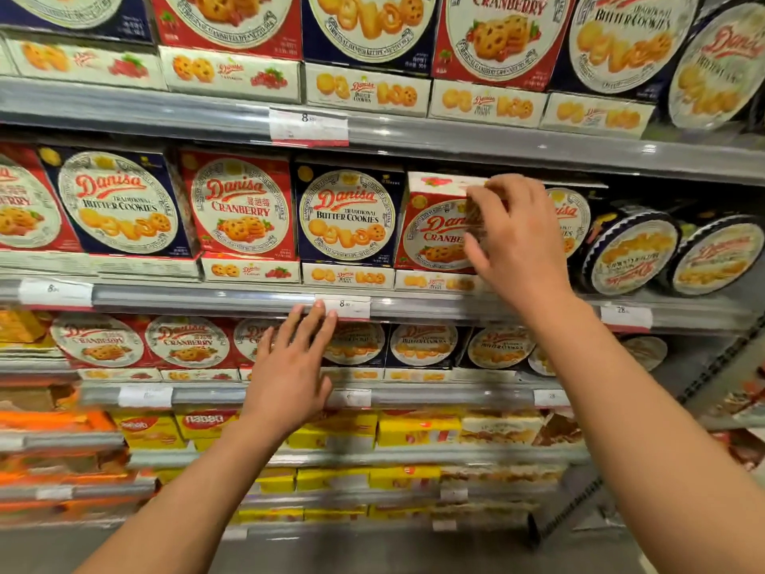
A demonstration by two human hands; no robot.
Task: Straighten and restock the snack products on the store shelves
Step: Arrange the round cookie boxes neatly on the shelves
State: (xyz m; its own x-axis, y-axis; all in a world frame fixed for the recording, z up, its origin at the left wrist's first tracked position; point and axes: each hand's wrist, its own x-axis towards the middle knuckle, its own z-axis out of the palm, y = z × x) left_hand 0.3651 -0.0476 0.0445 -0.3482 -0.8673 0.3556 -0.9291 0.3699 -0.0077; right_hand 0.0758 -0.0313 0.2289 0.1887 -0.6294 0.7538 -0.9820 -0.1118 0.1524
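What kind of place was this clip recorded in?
Most likely a supermarket or grocery biscuit aisle: tiered metal shelves with price tags clipped to the rails, rows of identical Danisa cookie boxes, and the right hand gripping a red cranberry box.

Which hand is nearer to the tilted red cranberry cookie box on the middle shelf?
Right. The right hand grips the red cranberry box at its upper right edge; the left hand is lower, in front of the shelf below, fingers straight.

Long gray metal shelves [455,136] run across the frame, with white price tags [308,126] on their edges.
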